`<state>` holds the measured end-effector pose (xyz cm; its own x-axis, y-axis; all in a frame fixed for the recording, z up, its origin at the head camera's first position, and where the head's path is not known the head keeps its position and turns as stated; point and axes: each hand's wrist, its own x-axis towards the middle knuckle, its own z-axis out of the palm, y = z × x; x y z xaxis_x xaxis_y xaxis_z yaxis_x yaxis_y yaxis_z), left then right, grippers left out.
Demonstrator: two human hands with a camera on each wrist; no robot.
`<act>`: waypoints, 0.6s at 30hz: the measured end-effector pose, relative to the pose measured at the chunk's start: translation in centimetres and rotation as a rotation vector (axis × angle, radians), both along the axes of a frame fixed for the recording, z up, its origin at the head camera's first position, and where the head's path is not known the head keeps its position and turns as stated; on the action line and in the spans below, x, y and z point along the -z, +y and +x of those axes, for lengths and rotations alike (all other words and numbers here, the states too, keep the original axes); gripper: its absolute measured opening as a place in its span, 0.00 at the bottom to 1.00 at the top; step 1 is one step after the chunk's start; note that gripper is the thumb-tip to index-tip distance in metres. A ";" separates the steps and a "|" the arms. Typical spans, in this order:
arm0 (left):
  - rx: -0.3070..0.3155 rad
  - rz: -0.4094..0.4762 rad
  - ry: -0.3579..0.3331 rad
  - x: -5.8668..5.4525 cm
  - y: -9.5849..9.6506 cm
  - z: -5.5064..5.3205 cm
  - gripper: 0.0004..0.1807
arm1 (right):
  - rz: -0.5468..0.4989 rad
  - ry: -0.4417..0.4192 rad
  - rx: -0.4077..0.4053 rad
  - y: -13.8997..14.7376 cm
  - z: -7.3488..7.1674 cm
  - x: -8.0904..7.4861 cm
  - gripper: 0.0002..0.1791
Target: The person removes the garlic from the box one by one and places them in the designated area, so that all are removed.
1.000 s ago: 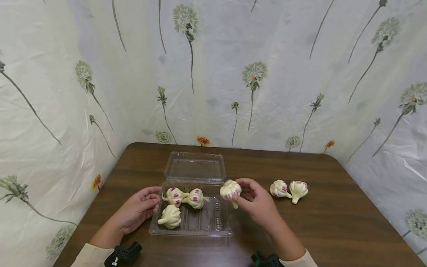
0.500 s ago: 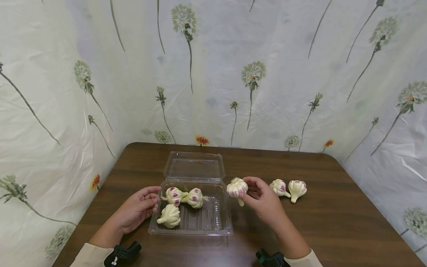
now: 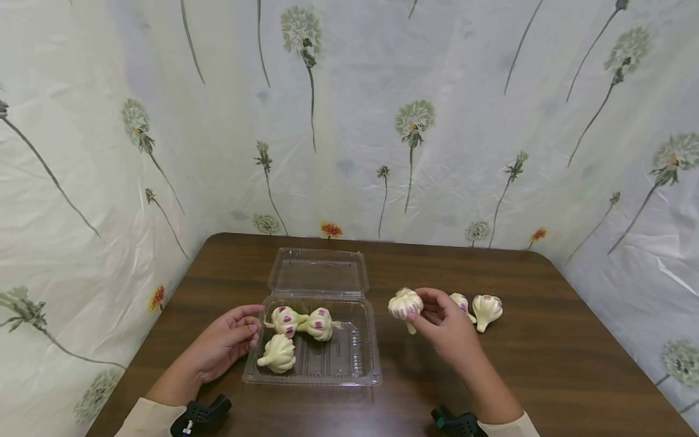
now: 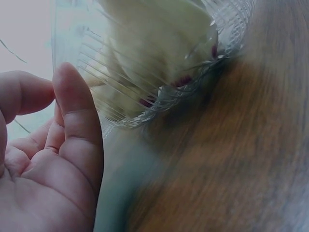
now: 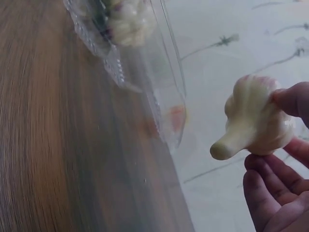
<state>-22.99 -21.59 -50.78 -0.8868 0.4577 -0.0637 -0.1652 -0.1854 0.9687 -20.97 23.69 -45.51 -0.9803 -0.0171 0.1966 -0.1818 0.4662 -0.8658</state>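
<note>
- Head view: the right hand [image 3: 453, 332] has thumb and fingers clamped on a purple-streaked garlic bulb [image 3: 405, 303], root tuft at its upper side, stem below.
- Left of that grip, well apart, sits a clear plastic clamshell box [image 3: 333, 366], its lid [image 3: 319, 273] folded back on the far side.
- Three more bulbs lie inside the box: two in the farther part [image 3: 286, 320] [image 3: 319, 324], one nearer the person [image 3: 278, 354].
- Right of the gripped bulb, two others rest on the wooden table [image 3: 546, 364], one partly behind the hand [image 3: 462, 301], one just beside it [image 3: 488, 311].
- At the box's left edge, the left hand [image 3: 226, 341] has thumb and finger tips together; whether they pinch the rim, I cannot tell.
</note>
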 end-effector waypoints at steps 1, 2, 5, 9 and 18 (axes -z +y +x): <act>-0.001 0.003 -0.003 0.0 0.0 0.0 0.30 | 0.000 0.004 0.003 0.2 0.0 0.0 0.30; -0.003 0.003 -0.004 -0.1 0.1 0.0 0.30 | 0.001 0.009 0.005 0.4 0.0 0.1 0.30; -0.009 0.005 -0.007 -0.1 0.1 -0.1 0.29 | 0.014 0.013 0.015 1.0 0.0 0.2 0.30; -0.012 0.002 -0.011 -0.2 0.1 -0.1 0.29 | 0.048 0.010 0.052 1.8 0.1 0.2 0.31; -0.010 0.006 -0.023 -0.2 0.1 0.1 0.30 | 0.057 0.040 0.086 3.1 0.2 0.0 0.31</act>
